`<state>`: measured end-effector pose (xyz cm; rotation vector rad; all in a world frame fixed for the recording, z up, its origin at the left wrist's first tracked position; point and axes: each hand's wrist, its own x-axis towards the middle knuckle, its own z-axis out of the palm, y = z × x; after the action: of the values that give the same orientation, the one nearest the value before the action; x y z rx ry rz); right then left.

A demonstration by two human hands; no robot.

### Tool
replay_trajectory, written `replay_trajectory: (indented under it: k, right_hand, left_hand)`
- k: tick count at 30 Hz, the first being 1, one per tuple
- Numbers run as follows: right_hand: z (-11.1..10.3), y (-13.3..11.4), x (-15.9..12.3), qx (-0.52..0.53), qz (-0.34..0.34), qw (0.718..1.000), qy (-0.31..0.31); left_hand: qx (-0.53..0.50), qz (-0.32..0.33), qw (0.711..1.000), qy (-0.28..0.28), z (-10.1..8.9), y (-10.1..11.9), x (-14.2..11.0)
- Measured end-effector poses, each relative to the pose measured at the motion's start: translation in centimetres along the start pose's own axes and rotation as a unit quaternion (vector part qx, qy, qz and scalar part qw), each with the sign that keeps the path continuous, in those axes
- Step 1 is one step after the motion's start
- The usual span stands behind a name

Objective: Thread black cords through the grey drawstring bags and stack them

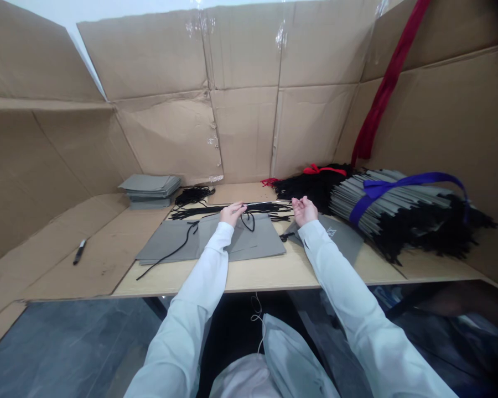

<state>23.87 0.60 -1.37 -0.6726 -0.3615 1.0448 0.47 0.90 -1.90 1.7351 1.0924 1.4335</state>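
**Left hand (232, 214) pinches black cord (248, 222) above a flat grey bag (257, 243); right hand (305, 211) open, empty.**
I have the table edge (219, 291) at six o'clock, open cardboard (103, 265) at nine, and a strapped bundle of grey bags (357, 204) at two.

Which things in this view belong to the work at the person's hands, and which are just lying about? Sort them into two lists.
At the hands: left hand pinching a black cord; flat grey bag beneath it; open right hand beside a lettered grey bag.

Lying about: stacked grey bags; blue-tied bundle of grey bags; red-tied black cords; black-handled tool.
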Motion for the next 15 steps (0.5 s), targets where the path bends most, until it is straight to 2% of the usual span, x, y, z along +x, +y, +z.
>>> replay_trajectory:
  k: [2,4,6,7,8,9,10,12,15]
  right_hand:
    - [0.0,0.1,0.0,-0.036,0.014,0.999,0.001]
    - [-0.1,0.2,0.0,-0.125,0.011,0.992,0.015]
    - [-0.2,0.1,-0.3,-0.273,-0.060,0.958,0.061]
    - [-0.3,0.0,-0.5,-0.357,-0.127,0.921,0.087]
    - [-0.3,0.0,-0.8,-0.438,-0.203,0.870,0.102]
    - [-0.2,-0.1,-1.2,-0.510,-0.276,0.809,0.095]
    - [-0.1,0.0,-1.6,-0.568,-0.336,0.748,0.061]
    - [0.7,0.5,-2.8,-0.649,-0.398,0.645,-0.072]
    - [2.6,2.0,-4.5,-0.687,-0.408,0.533,-0.279]
  left_hand:
    - [-0.075,-0.038,0.996,-0.012,0.2,0.1,0.1]
    - [-0.170,-0.094,0.981,-0.023,0.4,0.1,0.1]
    - [-0.248,-0.137,0.959,-0.021,0.6,0.1,0.1]
    - [-0.274,-0.150,0.950,-0.014,0.7,0.1,0.0]
    - [-0.290,-0.160,0.943,-0.004,0.7,0.1,0.0]
    - [-0.300,-0.168,0.939,0.007,0.7,0.2,0.1]
    - [-0.305,-0.175,0.936,0.018,0.7,0.2,0.1]
    - [-0.311,-0.181,0.932,0.035,0.7,0.2,0.1]
    - [-0.313,-0.196,0.927,0.060,0.8,0.3,0.2]
